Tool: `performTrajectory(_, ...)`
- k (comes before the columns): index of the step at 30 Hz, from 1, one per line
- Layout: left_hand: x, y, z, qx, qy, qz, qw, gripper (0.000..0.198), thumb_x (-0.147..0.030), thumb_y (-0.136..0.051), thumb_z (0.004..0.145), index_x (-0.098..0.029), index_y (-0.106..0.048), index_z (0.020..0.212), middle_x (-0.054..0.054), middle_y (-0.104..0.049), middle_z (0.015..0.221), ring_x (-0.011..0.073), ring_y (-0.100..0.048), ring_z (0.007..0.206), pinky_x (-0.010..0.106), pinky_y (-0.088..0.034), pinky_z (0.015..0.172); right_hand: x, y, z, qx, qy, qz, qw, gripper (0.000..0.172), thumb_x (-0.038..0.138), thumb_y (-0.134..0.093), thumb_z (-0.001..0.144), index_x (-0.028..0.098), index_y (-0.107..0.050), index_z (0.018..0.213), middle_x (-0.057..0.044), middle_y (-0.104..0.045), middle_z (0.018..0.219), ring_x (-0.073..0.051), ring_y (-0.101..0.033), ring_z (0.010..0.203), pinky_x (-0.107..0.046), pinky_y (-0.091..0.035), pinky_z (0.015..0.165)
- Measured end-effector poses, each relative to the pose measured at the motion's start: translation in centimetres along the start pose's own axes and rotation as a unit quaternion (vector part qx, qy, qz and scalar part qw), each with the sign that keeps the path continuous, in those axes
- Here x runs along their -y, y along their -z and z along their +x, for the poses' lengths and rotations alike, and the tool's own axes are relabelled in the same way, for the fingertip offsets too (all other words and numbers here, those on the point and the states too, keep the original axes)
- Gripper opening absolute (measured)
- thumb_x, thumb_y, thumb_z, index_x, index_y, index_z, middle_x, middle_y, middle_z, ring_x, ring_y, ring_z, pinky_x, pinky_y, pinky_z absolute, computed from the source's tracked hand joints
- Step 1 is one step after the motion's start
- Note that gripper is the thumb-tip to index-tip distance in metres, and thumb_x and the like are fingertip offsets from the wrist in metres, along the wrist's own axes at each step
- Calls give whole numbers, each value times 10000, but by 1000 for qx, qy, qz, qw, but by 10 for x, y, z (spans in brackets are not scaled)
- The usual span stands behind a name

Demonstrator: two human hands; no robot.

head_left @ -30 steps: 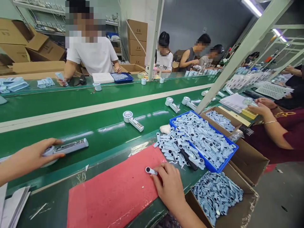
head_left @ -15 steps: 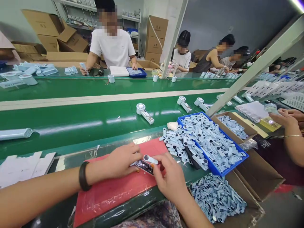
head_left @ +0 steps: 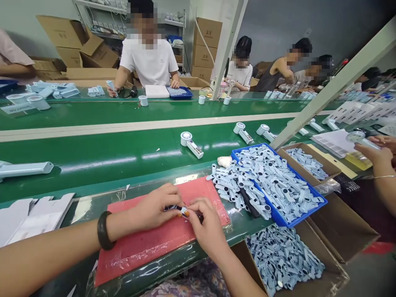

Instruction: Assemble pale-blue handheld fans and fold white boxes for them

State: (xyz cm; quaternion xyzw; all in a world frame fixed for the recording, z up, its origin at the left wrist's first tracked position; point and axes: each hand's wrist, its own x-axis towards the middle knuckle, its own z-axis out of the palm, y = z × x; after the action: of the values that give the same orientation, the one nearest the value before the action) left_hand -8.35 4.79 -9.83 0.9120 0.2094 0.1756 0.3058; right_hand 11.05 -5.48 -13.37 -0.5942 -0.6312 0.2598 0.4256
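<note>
Over the red mat (head_left: 136,247), my left hand (head_left: 159,208) is closed around a handheld fan's handle (head_left: 173,207), its dark open side showing between the fingers. My right hand (head_left: 206,220) pinches a small light-blue cover piece (head_left: 185,210) against that handle. The fingertips of both hands nearly meet there and hide most of the two parts. To the right of my right hand lies a loose pile of similar light-blue pieces (head_left: 227,185), with a black-handled tool (head_left: 248,202) among them.
A blue tray (head_left: 291,225) heaped with light-blue pieces stands at right, a cardboard box (head_left: 335,272) of more below it. Fans (head_left: 194,149) lie on the green conveyor (head_left: 102,152). A slanted post (head_left: 334,86) crosses the right side. Co-workers sit opposite; another person's hands (head_left: 375,154) work at right.
My right hand has brought the light-blue piece down and left onto the handle, closer to my left hand. The fans on the conveyor have shifted slightly rightward in view.
</note>
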Motion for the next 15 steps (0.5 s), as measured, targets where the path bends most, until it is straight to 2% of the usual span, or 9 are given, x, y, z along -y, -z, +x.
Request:
performTrajectory(2, -3, -1, -4, -5, -8, 9, 1000, 153, -285, -567, 1015, -219, -704, 997, 63, -652, 1028, 200, -587, 980, 333, -493, 852, -3, 0, -1, 13, -28, 39, 999, 76, 213, -601, 961, 227, -662, 917, -40, -685, 1044, -191, -651, 1006, -316, -510, 891)
performTrajectory(3, -5, -1, -7, -6, -12, 13, 1000, 148, -290, -572, 1013, -220, -701, 1003, 65, -654, 1044, 205, -593, 1001, 342, -501, 870, -3, 0, -2, 26, -37, 39, 998, 55, 210, -624, 944, 231, -664, 977, -37, -693, 1073, -193, -655, 1019, -323, -514, 906)
performTrajectory(6, -13, -3, -18, 4, -1, 38, 999, 133, -307, -609, 992, -225, -687, 1063, 71, -672, 1094, 226, -614, 1045, 395, -520, 936, -2, 1, -11, 70, -37, -12, 997, 339, 203, -664, 913, 243, -626, 1247, -55, -695, 1194, -229, -642, 1116, -390, -492, 1000)
performTrajectory(8, -19, -9, -25, 5, 18, 70, 997, 188, -283, -651, 961, -233, -672, 1141, 75, -683, 1160, 252, -616, 1099, 461, -506, 1014, 1, 1, -18, 93, -27, -50, 994, 437, 211, -657, 923, 250, -586, 1352, -68, -680, 1264, -258, -612, 1191, -436, -458, 1050)
performTrajectory(11, -25, -19, -30, -20, 30, 104, 994, 228, -190, -638, 936, -230, -675, 1158, 73, -697, 1182, 270, -603, 1173, 522, -450, 1118, 4, -2, -23, 102, -25, -78, 991, 390, 216, -631, 945, 262, -616, 1332, -65, -681, 1257, -269, -604, 1176, -440, -455, 1017)
performTrajectory(15, -28, -25, -27, -36, 36, 114, 992, 194, -133, -552, 952, -210, -703, 1046, 61, -720, 1035, 236, -637, 1068, 510, -447, 1132, 7, -7, -20, 78, -24, -100, 992, 332, 209, -599, 959, 267, -652, 1281, -58, -696, 1195, -265, -607, 1112, -429, -456, 979)
